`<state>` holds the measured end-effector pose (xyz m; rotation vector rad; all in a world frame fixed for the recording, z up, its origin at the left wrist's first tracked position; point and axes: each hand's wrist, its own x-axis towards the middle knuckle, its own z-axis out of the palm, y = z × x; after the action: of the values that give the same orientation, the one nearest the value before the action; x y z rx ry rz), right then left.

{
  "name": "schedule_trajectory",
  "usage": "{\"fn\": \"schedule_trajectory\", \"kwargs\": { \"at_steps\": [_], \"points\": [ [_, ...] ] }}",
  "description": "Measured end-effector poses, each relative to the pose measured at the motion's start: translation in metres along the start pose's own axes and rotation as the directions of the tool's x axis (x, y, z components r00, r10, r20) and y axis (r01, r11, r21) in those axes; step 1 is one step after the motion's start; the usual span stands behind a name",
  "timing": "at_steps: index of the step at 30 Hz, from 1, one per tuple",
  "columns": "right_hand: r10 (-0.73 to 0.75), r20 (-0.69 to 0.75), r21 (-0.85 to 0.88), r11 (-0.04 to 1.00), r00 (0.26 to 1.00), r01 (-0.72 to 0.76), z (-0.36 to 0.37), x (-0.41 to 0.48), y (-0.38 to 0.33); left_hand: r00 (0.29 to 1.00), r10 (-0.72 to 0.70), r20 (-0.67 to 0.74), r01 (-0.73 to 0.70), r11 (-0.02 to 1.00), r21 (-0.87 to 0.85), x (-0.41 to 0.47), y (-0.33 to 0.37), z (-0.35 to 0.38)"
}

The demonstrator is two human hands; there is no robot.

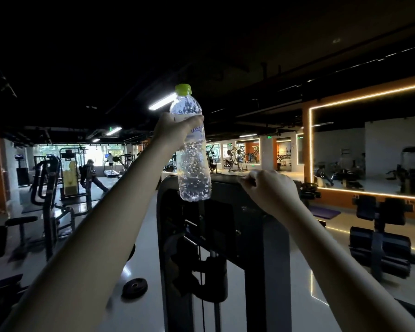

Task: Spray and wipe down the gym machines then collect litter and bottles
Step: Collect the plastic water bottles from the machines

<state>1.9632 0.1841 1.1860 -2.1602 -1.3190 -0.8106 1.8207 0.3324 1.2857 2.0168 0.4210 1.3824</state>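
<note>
Gripping a clear plastic bottle [192,159] in the left hand [175,128], centre of the frame, raised in front of the top bar of a dark machine [273,259]. With fingers wrapped round the upper body of it, below the green cap [183,89]. Held upright with a slight tilt, beaded with droplets inside, seemingly near empty, with the base hanging at the machine's top edge and apparently not resting on it.

Right of centre, reaching with the right hand [268,190] to that same top edge, with fingers curled and tips drawn together against the bar. Impossible to tell whether pinching some scrap of litter or only touching the edge.

Judging by this, well into the collecting stage, with one bottle in hand. No sprayer and no cloth anywhere in view, so probably past the wiping on this machine, though impossible to confirm on such dark surfaces.

Left to do, on this evidence: getting the bottle to a bin or bag, with none in view, then checking the floor round the weight plate [134,287] at lower centre-left, the benches under the mirror [369,152] at right, and the machines at far left.
</note>
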Motion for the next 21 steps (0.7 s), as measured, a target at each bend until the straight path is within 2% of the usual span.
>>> {"fn": "schedule_trajectory", "kwargs": {
  "at_steps": [4, 7, 11, 14, 16, 18, 21],
  "points": [
    [-0.004, -0.001, -0.016, 1.0, 1.0, 0.004, -0.002, -0.004, -0.002, 0.992, -0.064, 0.107, 0.072, 0.995, -0.073, -0.048, -0.005, -0.01],
    [-0.007, -0.082, -0.038, 0.999, 0.997, 0.004, 0.0, -0.016, -0.005, 0.978, -0.166, 0.128, 0.183, 0.974, -0.134, -0.094, -0.012, -0.016],
    [-0.021, -0.232, 0.124, 0.991, 0.973, 0.051, 0.005, -0.044, -0.011, 0.921, -0.374, 0.107, 0.386, 0.913, -0.133, -0.17, -0.012, -0.028],
    [-0.06, -0.31, 0.289, 0.945, 0.949, 0.154, -0.002, -0.08, -0.025, 0.919, -0.392, 0.042, 0.394, 0.908, -0.143, -0.224, -0.012, -0.028],
    [-0.086, -0.314, 0.429, 0.875, 0.945, 0.222, -0.005, -0.115, -0.037, 0.908, -0.418, -0.015, 0.41, 0.898, -0.16, -0.268, -0.011, -0.025],
    [-0.039, -0.287, 0.601, 0.771, 0.957, 0.212, -0.006, -0.149, -0.045, 0.893, -0.447, -0.041, 0.431, 0.879, -0.202, -0.314, -0.008, -0.021],
    [0.058, -0.038, 0.885, 0.465, 0.998, 0.007, -0.006, -0.213, -0.054, 0.832, -0.544, -0.108, 0.496, 0.818, -0.292, -0.386, -0.003, -0.013]
  ]
}}
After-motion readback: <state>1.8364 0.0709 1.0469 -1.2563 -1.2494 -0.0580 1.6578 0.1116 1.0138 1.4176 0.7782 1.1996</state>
